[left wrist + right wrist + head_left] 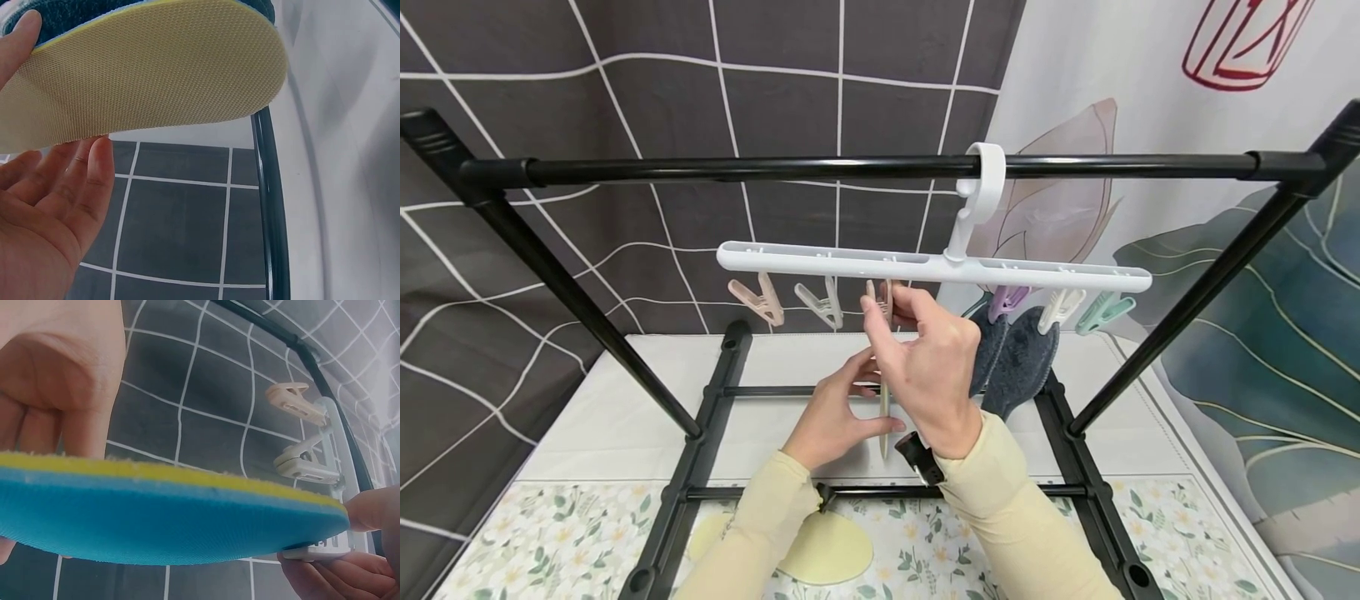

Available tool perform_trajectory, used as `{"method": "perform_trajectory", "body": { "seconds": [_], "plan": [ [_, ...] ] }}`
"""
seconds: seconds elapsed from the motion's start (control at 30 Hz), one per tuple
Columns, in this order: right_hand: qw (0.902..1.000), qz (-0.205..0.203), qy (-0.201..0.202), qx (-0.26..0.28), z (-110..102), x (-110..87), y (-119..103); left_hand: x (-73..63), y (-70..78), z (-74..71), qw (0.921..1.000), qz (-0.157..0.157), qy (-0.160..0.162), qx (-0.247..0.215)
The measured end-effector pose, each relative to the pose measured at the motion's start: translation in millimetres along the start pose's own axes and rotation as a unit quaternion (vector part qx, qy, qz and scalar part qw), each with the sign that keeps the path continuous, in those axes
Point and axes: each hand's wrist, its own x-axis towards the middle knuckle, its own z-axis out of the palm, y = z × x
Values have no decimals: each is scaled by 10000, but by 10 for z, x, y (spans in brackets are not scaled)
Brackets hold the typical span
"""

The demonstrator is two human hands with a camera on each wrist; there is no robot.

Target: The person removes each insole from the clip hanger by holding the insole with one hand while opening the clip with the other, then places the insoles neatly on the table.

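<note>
The insole (175, 69) is below your white hanger (850, 263), edge-on in the head view, long axis running downward. Your left hand (831, 417) grips it between thumb and fingers; your right hand (928, 358) pinches a clothespin (886, 304) at its upper end, partly hidden by fingers. The left wrist view crops one end.

Wears a long, close-fitting left sleeve (763, 525) in plain pale yellow, lightly creased, and a matching right sleeve (1015, 508). Has a chunky black wrist device (920, 458) at the end of the right sleeve, plus a small black piece (826, 497) showing beside the left sleeve.
</note>
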Motion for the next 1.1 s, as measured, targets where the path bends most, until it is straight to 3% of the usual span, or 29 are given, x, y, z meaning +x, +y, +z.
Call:
{"method": "perform_trajectory", "body": {
  "seconds": [1.1],
  "plan": [
    [10000,44,-18,-10,-12,20,17,-42,3,-21,9996,-245,28,-100]
  ]
}}
